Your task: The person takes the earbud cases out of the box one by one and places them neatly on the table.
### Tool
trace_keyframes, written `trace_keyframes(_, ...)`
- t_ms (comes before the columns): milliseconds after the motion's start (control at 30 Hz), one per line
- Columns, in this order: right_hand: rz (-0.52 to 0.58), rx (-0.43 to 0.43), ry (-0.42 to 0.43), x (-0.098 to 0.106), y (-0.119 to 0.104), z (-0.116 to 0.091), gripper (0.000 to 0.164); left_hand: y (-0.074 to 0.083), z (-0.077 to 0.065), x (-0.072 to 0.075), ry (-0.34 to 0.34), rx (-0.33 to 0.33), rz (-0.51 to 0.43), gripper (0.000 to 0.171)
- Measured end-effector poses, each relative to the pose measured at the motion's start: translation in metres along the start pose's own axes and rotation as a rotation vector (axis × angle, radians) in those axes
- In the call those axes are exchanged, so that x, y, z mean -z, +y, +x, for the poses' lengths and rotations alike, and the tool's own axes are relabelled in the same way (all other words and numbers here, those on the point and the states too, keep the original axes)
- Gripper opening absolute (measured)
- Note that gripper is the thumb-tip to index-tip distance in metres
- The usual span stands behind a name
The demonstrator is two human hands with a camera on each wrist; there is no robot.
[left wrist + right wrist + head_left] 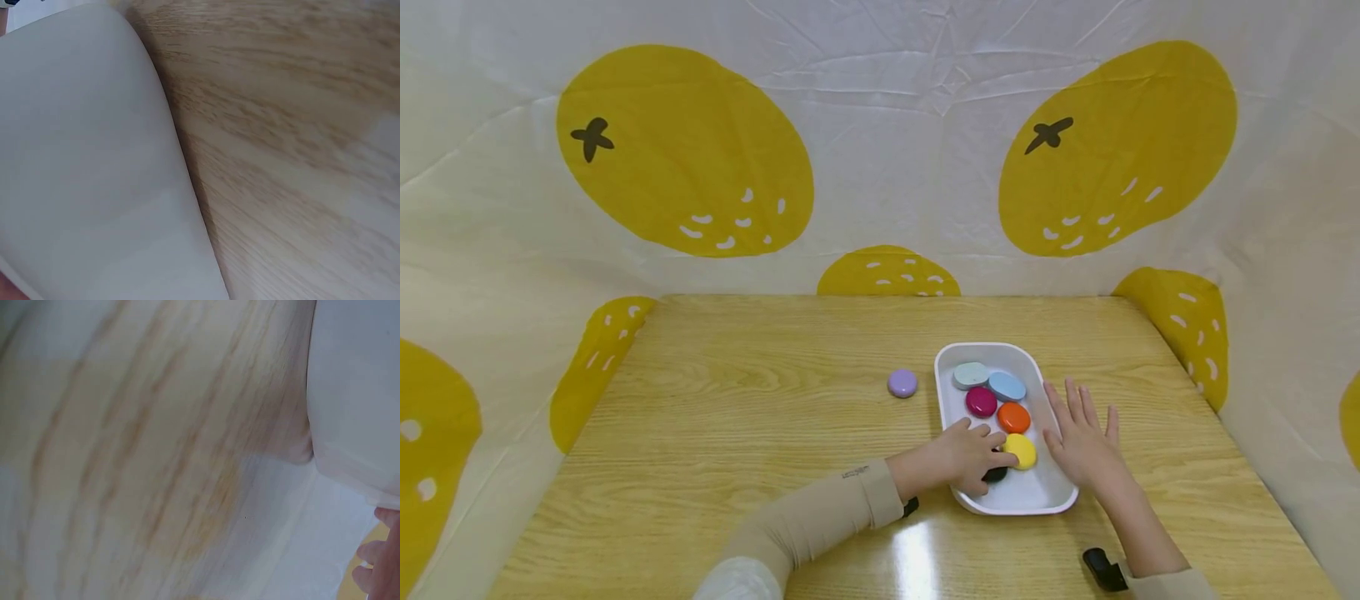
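I viewed wooden table (760,400) from above, head camera facing forward-down; wrist cameras, very near, shared white tray (356,381).

The person's left arm (820,510) angles inward, left hand (972,456) palm down, fingers slightly bent; the right hand (1086,446) points forward, fingers extended and spread.

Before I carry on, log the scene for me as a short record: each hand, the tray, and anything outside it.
Left hand: inside the white tray, over the black piece, a fingertip at the yellow piece; grip unclear
Right hand: fingers spread, at the tray's right side
Also in tray: pale green piece, light blue piece, magenta piece, orange piece
Outside tray: purple piece, on the table left of the tray
Visible count: six pieces inside, one outside
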State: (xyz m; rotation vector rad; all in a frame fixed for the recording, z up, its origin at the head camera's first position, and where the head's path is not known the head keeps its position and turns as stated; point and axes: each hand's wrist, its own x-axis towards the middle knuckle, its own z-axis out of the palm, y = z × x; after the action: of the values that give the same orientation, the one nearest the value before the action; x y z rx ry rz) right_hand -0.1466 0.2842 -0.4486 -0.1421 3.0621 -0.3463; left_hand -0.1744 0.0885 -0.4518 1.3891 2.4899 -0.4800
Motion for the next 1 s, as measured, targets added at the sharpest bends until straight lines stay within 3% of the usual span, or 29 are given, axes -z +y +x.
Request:
trace_keyframes(533,0.01,-0.002,-0.004,0.0,0.001,0.001,0.064,0.007,0.0,0.002,0.011,0.009,0.032,0.054)
trace_keyframes(800,0.006,0.002,-0.003,-0.001,0.001,0.0,0.064,0.002,-0.001,0.0,0.116,-0.007,0.005,0.052)
trace_keyframes(1000,0.005,-0.001,0.0,-0.001,0.001,0.0,0.065,-0.018,-0.006,0.006,0.244,0.015,-0.033,0.053)
